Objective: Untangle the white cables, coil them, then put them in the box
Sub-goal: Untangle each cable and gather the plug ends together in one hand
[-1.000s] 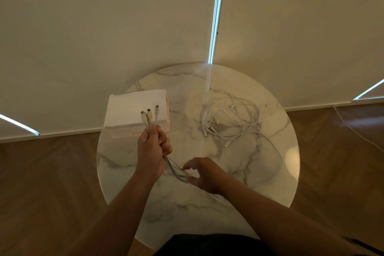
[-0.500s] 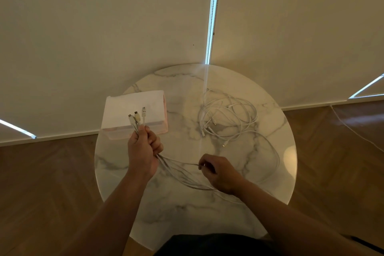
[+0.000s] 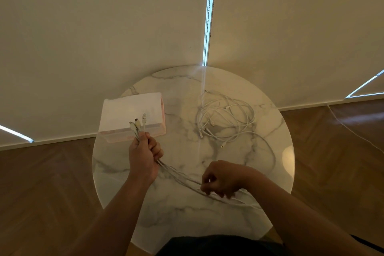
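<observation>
Rightward along the white cables [image 3: 178, 174] the right grip [image 3: 223, 178] has slid, apparently pinching them. Clutching their plugs is the left grip [image 3: 144, 156].

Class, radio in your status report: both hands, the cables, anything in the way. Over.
Left hand grips three cables, plugs up. Right hand pinches them lower down. Tangle lies on table, apart from box.

Round white marble table [image 3: 270, 172], grey veining, close to the wall. Behind it: cream roller blinds [image 3: 104, 27], drawn down. Bright vertical gap [image 3: 208, 14] between two blinds, bead chain hanging in it. Slanted daylight slits far left [image 3: 16, 134] and far right [image 3: 365, 87]. Floor: brown herringbone wood [image 3: 41, 183]. Pale skirting [image 3: 301, 107]. Dim, warm light.
</observation>
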Demonstrator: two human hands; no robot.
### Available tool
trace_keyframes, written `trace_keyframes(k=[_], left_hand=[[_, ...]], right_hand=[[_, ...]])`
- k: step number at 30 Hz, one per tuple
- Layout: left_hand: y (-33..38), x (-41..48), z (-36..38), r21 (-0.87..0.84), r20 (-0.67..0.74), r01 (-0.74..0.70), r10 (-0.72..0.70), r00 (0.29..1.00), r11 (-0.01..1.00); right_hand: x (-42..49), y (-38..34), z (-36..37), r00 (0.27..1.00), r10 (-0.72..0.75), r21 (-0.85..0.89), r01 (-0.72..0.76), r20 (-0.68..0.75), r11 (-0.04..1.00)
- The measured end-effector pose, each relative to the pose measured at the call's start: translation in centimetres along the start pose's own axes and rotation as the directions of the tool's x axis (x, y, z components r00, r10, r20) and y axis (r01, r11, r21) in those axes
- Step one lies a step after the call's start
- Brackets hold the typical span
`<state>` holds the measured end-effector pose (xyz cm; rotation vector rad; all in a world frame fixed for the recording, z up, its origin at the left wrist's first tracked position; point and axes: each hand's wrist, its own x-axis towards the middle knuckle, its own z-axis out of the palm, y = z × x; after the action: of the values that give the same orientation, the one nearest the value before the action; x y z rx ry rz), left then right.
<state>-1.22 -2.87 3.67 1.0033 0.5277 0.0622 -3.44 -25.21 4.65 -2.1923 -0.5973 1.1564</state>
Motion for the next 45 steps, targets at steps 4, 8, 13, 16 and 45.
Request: trace_keyframes(k=[4,8,13,16,45], left_hand=[[0.7,0.7,-0.7,0.004,-0.023,-0.017,0.017,1.000,1.000],[0.4,0.7,-0.6,0.040,-0.014,-0.011,0.011,1.000,0.999],[-0.3,0.2,0.0,0.050,0.018,0.001,-0.002,1.000,0.999],[-0.4,-0.1,0.2,0.047,0.041,0.004,-0.006,0.999,0.999],[-1.1,0.1,0.2,0.169,-0.038,0.067,-0.061,0.997,0.983]], right_hand=[[0.0,0.3,-0.9,0.965,-0.132,0.099,0.157,-0.226,0.983],[-0.9,1.5,-1.6,0.992,-0.027,0.150,0.046,-0.125,0.988],[-0.5,1.8,-0.4,0.996,0.055,0.254,-0.071,0.069,0.965],[-0.2,1.2,0.2,0.997,0.038,0.348,-0.061,0.071,0.936],[2.1,-0.6,1.4,0.961,-0.080,0.215,0.140,-0.264,0.967]])
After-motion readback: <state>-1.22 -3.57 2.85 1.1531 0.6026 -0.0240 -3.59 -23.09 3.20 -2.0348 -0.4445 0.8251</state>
